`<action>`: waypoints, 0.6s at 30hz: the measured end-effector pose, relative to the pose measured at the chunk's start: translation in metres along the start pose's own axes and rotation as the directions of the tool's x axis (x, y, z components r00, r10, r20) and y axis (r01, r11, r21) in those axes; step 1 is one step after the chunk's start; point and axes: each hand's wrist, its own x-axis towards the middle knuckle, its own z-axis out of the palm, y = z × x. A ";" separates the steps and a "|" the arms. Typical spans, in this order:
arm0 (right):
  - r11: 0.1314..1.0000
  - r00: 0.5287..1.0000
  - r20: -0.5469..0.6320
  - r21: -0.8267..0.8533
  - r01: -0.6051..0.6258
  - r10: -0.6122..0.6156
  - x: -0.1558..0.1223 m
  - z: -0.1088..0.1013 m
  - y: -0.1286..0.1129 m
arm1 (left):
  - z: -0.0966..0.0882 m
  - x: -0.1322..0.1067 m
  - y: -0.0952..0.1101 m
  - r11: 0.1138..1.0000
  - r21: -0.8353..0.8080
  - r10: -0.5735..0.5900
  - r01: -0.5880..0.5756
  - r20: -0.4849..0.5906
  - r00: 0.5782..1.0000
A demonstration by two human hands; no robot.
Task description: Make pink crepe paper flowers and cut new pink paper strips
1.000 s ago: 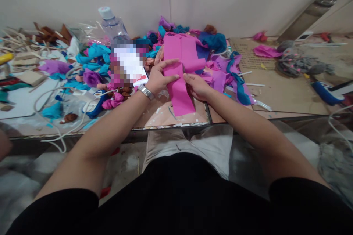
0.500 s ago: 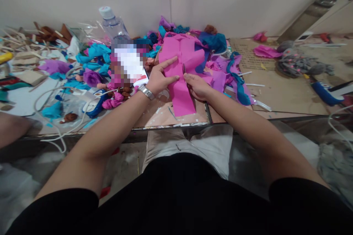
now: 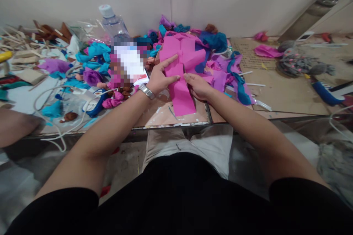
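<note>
A sheet of bright pink crepe paper (image 3: 182, 99) lies in front of me, its near end hanging towards the table edge. My left hand (image 3: 161, 77) holds it from the left, with thumb and forefinger spread over the top; the other fingers are mostly hidden. At the sheet's right edge, my right hand (image 3: 197, 85) is closed around scissors (image 3: 184, 69), of which only a thin dark blade shows beside a slit in the paper. The handles are out of sight under my fingers and the paper. More pink paper (image 3: 193, 53) lies folded beyond my hands.
Left of my hands are a lit phone (image 3: 140, 79), a water bottle (image 3: 114, 25), crumpled paper flowers (image 3: 93, 77), a blue glue gun (image 3: 95, 104) and its white cable. Wood sticks (image 3: 19, 49) pile at far left. Cardboard (image 3: 259, 95) and a grey bundle (image 3: 296, 62) lie right. Another person's arm (image 3: 16, 126) enters at left.
Both hands and the pink paper stay almost in place; the blade by the slit has shifted very slightly. At the left edge, the other person's arm has moved further into view.
</note>
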 end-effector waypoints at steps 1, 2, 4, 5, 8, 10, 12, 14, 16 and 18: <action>1.000 1.000 -0.012 -0.014 0.001 -0.002 0.000 0.000 0.000 | 0.000 0.000 0.001 1.000 0.004 0.003 -0.003 -0.003 1.000; 1.000 1.000 -0.019 -0.024 0.001 -0.001 0.000 0.000 -0.001 | 0.001 0.000 0.002 1.000 0.011 0.006 -0.006 -0.007 1.000; 0.999 1.000 -0.023 -0.038 0.000 -0.001 0.000 0.000 -0.002 | 0.002 0.000 0.003 1.000 0.025 0.013 -0.012 -0.016 1.000; 0.999 1.000 -0.022 -0.046 -0.001 0.000 0.000 -0.001 -0.002 | 0.002 0.000 0.003 1.000 0.025 0.016 -0.016 -0.022 1.000; 0.999 1.000 0.001 -0.052 -0.009 0.009 -0.001 -0.003 -0.003 | 0.002 0.001 -0.001 1.000 0.001 0.025 -0.025 -0.067 0.997; 1.000 0.999 0.032 -0.022 -0.014 0.015 -0.002 -0.002 -0.003 | 0.002 0.003 -0.004 1.000 -0.006 0.029 -0.030 -0.133 0.991; 1.000 0.998 0.061 0.007 -0.021 0.020 -0.003 -0.001 -0.002 | 0.002 0.004 -0.008 1.000 -0.004 0.015 -0.016 -0.199 0.980; 0.999 0.996 0.081 0.010 -0.037 0.036 -0.003 0.000 0.000 | 0.001 0.005 -0.011 1.000 -0.005 -0.008 0.007 -0.246 0.969; 0.999 0.996 0.076 0.007 -0.049 0.049 -0.003 0.002 0.002 | 0.001 0.006 -0.012 1.000 -0.004 -0.014 0.014 -0.267 0.964; 0.999 0.997 0.060 0.015 -0.047 0.046 -0.003 0.003 0.003 | 0.001 0.006 -0.011 1.000 0.014 0.010 -0.007 -0.263 0.965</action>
